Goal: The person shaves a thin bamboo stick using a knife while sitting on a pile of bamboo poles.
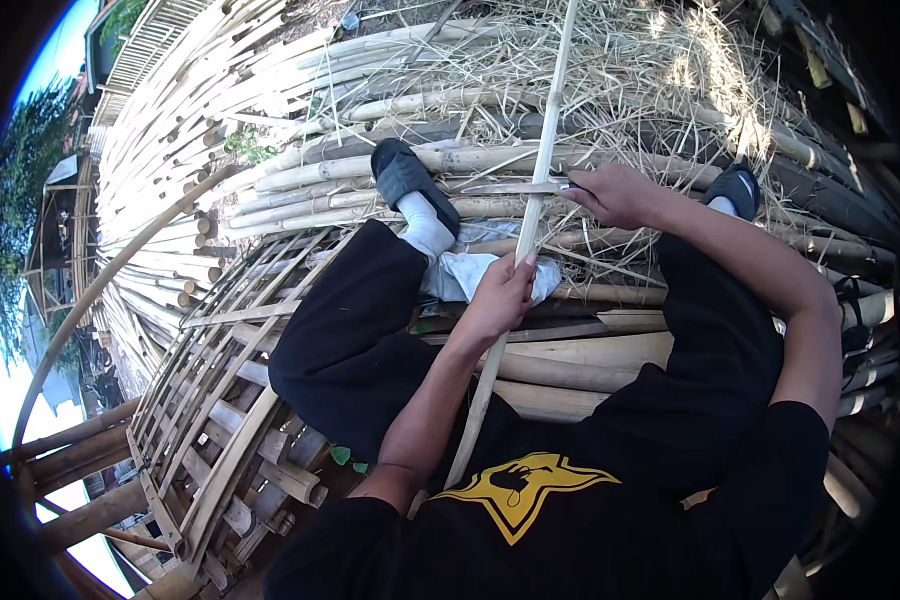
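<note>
Black shirt (660, 520) cloth, printed with a yellow star, meets the near end of a long, pale, narrow bamboo strip (542, 165). Apart from each other, the left hand (502, 297) clasps the strip, while the right hand (615, 195), right of it, grips a knife (500, 189) whose thin blade crosses it. Beyond the strip's right edge, dry, wispy shavings (650, 85) cover round, smooth poles (320, 175).

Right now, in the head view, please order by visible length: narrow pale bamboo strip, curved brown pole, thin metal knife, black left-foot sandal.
1. Narrow pale bamboo strip
2. Curved brown pole
3. Metal knife and left-foot sandal: too alike to rank.
</note>
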A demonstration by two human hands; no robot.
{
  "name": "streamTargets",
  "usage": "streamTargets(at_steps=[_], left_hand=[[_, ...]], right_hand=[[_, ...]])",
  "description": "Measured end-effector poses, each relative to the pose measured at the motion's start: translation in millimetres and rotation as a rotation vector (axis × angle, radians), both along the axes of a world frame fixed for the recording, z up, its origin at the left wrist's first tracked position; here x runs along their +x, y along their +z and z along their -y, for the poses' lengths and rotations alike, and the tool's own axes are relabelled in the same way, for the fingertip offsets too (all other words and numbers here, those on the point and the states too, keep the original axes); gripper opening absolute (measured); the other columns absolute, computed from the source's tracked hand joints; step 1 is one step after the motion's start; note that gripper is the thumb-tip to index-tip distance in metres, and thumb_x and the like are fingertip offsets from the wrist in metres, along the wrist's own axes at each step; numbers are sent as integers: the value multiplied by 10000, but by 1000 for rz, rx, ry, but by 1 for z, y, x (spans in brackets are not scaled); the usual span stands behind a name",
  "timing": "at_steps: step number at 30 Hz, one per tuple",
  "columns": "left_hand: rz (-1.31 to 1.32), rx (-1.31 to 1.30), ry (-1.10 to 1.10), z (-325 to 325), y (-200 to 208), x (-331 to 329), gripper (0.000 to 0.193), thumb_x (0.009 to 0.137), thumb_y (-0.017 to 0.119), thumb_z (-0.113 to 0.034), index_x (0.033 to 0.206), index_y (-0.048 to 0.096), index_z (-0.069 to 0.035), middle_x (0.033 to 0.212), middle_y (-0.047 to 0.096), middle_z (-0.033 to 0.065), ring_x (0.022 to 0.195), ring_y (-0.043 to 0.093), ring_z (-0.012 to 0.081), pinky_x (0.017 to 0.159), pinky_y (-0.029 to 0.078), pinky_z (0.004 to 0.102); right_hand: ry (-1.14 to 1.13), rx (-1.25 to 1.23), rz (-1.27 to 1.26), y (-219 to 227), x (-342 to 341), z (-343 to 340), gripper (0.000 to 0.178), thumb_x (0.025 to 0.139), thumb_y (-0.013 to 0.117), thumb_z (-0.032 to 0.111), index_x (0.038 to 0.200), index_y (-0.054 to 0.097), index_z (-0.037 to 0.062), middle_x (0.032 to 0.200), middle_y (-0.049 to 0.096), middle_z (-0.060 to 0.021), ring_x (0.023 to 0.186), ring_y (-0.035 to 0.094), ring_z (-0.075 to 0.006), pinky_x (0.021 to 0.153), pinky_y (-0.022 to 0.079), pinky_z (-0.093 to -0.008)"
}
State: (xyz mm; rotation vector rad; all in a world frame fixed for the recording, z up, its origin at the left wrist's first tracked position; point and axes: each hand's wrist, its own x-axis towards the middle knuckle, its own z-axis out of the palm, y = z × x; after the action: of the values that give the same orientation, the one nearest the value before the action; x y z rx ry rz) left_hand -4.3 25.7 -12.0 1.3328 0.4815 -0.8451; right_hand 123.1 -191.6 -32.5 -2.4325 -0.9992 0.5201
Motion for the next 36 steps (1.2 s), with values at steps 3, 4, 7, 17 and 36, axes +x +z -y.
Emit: streamTargets(at_steps=[3, 4, 7, 17, 36], left_hand=[[52, -8, -11, 7, 0, -3, 301, 985, 414, -328, 782, 415, -106, 552, 333, -65, 414, 306, 40, 347, 234, 214], [81, 27, -8, 9, 2, -2, 297, 985, 415, -323, 783, 415, -106, 553, 334, -65, 414, 305, 40, 346, 234, 216], [54, 61, 3, 2, 11, 1, 284, 986, 416, -305, 784, 417, -105, 562, 342, -63, 417, 303, 40, 352, 237, 218], [90, 15, -4, 9, 1, 2, 296, 984, 419, -340, 781, 389, -127, 573, 312, -74, 401, 254, 20, 339, 189, 200], [25, -26, 39, -7, 5, 5, 315, 980, 424, -349, 772, 400, -113, 552, 306, -72, 401, 256, 28, 332, 180, 213]], right_hand=[[-444, -64, 11, -39, 65, 52, 406, 960, 378, 367, 828, 547, 23, 628, 546, -217, 678, 576, -395, 645, 448, -480], [-445, -61, 20, -37, 70, 55, 406, 960, 378, 367, 828, 547, 23, 628, 546, -217, 678, 576, -395, 645, 448, -480], [-380, -118, 264, -36, 64, 46, 393, 957, 392, 363, 817, 543, 28, 630, 548, -203, 672, 580, -384, 642, 446, -478], [-427, -186, 152, -22, 93, 67, 490, 972, 319, 408, 801, 550, 12, 724, 588, -206, 697, 584, -376, 663, 459, -475], [-324, -73, 69, -14, 30, 9, 475, 945, 375, 456, 815, 558, 38, 710, 585, -203, 696, 583, -381, 632, 448, -488]])
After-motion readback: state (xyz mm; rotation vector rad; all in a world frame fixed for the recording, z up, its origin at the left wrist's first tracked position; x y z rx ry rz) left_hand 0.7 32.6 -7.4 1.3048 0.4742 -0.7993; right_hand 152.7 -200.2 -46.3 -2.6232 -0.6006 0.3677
